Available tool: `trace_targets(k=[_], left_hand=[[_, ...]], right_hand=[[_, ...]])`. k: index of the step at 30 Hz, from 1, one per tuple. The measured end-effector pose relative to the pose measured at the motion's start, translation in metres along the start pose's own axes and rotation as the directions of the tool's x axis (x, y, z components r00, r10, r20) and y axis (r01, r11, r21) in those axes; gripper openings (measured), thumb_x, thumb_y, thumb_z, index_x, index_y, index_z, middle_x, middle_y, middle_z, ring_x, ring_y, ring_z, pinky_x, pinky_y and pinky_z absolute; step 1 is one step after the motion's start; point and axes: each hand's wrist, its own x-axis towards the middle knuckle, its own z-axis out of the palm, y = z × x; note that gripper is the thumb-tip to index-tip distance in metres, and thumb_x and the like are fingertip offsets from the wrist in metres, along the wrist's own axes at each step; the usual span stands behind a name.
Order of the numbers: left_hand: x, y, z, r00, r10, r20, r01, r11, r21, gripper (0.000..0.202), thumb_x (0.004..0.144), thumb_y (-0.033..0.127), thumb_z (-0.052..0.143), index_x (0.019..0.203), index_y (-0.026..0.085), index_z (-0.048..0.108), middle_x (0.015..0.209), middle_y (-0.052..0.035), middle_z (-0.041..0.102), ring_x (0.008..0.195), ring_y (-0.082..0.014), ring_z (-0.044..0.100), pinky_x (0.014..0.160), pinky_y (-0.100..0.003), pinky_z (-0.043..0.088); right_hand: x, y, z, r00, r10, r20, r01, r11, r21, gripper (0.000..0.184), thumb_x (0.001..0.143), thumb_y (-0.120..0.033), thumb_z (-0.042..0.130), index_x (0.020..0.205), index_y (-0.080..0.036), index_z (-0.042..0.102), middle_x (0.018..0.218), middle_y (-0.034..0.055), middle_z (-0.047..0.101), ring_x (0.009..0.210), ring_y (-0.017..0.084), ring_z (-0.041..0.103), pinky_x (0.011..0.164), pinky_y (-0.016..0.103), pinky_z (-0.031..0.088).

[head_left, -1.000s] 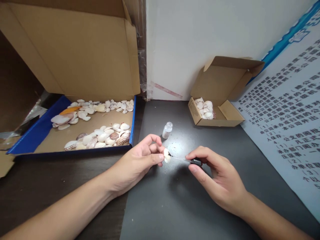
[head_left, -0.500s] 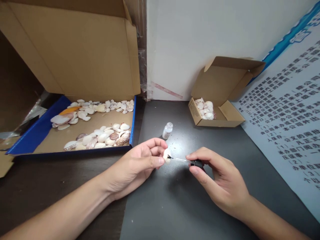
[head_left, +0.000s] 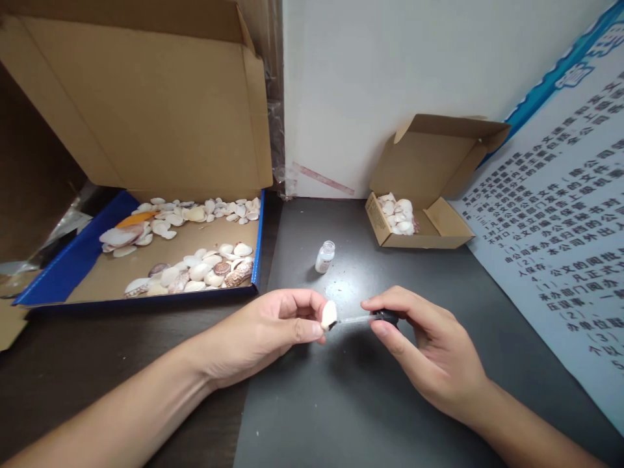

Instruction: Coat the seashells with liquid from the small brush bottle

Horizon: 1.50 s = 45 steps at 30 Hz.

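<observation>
My left hand (head_left: 283, 331) pinches a small whitish seashell (head_left: 328, 313) between thumb and fingers, over the dark table. Its smooth pale side shows. In my right hand (head_left: 424, 344) is a bottle-cap brush (head_left: 361, 319), gripped by its black cap between thumb and forefinger. The brush's thin clear stem points left, and its dark tip meets the lower edge of the shell. Beyond the hands stands a small open glass bottle (head_left: 324, 258) with whitish contents and a label.
At left, an open blue-sided cardboard box (head_left: 146, 263) holds two groups of shells. A smaller open box (head_left: 424, 242) with white shells stands back right. A white panel (head_left: 390, 71) rises behind, and a printed sheet (head_left: 546, 247) lies along the right.
My left hand has turned the shell, so its smooth side shows now instead of the ridged edge. The brush tip has shifted slightly lower on it; the view has moved a little.
</observation>
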Motion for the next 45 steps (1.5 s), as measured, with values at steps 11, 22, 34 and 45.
trace_targets(k=[11,22,34,45], left_hand=[[0.0013,-0.0001,-0.0019,1.0,0.026,0.007,-0.026,1.0,-0.011,0.013,0.082,0.024,0.067,0.084,0.013,0.061,0.078,-0.0016,0.052,0.076,-0.0133,0.044,0.074,-0.025,0.034],[0.0021,-0.0025,-0.0014,1.0,0.0,-0.002,-0.001,0.996,-0.09,0.016,0.083,0.027,0.068,0.088,0.013,0.062,0.08,-0.0027,0.052,0.072,-0.0121,0.045,0.069,-0.025,0.038],[0.0042,-0.0051,-0.0017,0.998,-0.021,-0.066,0.02,0.999,-0.026,0.021,0.081,0.031,0.07,0.086,0.014,0.06,0.072,0.0003,0.05,0.065,-0.0102,0.044,0.065,-0.024,0.036],[0.0072,-0.0083,-0.0015,0.99,0.061,-0.128,-0.039,0.985,0.169,0.026,0.081,0.039,0.07,0.085,0.016,0.058,0.069,0.0035,0.049,0.059,-0.0081,0.042,0.058,-0.023,0.033]], right_hand=[[0.0013,0.0011,0.0004,0.999,0.041,-0.011,-0.042,0.998,-0.042,0.012,0.092,-0.02,0.06,0.104,-0.023,0.064,0.083,0.0019,0.066,0.069,0.014,0.061,0.061,0.025,0.047],[-0.0008,0.0016,0.0012,0.999,0.037,-0.032,-0.036,0.999,0.023,0.012,0.093,-0.02,0.057,0.103,-0.024,0.062,0.084,0.0015,0.063,0.072,0.014,0.06,0.061,0.024,0.047],[-0.0009,0.0009,-0.0008,0.999,0.017,-0.036,-0.015,0.998,0.062,0.013,0.093,-0.019,0.057,0.104,-0.023,0.062,0.082,0.0019,0.061,0.071,0.015,0.058,0.063,0.027,0.047],[0.0029,0.0084,-0.0007,0.985,0.11,-0.136,-0.099,0.992,0.084,0.019,0.089,-0.021,0.062,0.107,-0.024,0.055,0.079,-0.0011,0.055,0.065,0.012,0.053,0.059,0.023,0.046]])
